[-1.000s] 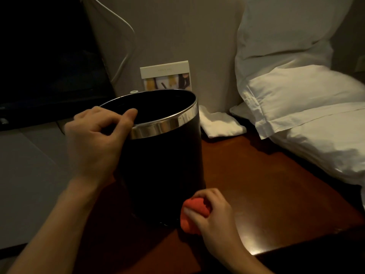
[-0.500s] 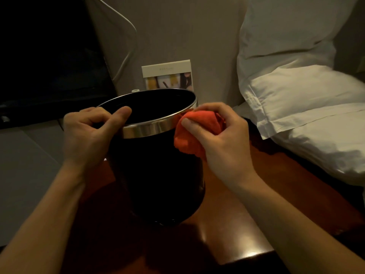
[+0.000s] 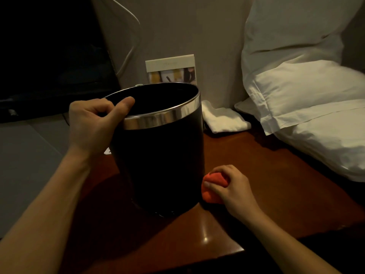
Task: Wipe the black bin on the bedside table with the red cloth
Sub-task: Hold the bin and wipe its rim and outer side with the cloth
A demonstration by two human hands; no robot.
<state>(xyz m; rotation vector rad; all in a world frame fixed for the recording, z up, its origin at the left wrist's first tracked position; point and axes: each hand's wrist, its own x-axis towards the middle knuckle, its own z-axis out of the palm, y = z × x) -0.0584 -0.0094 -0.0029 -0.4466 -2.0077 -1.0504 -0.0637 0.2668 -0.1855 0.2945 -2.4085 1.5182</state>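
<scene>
A black bin (image 3: pixel 164 161) with a shiny metal rim stands on the dark wooden bedside table (image 3: pixel 266 175), tilted slightly to the right. My left hand (image 3: pixel 92 125) grips its rim on the left side, thumb over the edge. My right hand (image 3: pixel 233 186) holds the bunched red cloth (image 3: pixel 212 187) against the bin's lower right side, close to the table top. The bin's inside is dark.
A folded white towel (image 3: pixel 223 119) lies behind the bin. A small card (image 3: pixel 171 70) leans on the wall. White pillows (image 3: pixel 308 107) crowd the table's right side. A white cable (image 3: pixel 130 46) hangs at the back left. The table's front edge (image 3: pixel 223 252) is near.
My right hand has slid the red cloth down the bin's right side from the rim to near its base. The left hand kept its grip on the rim.
</scene>
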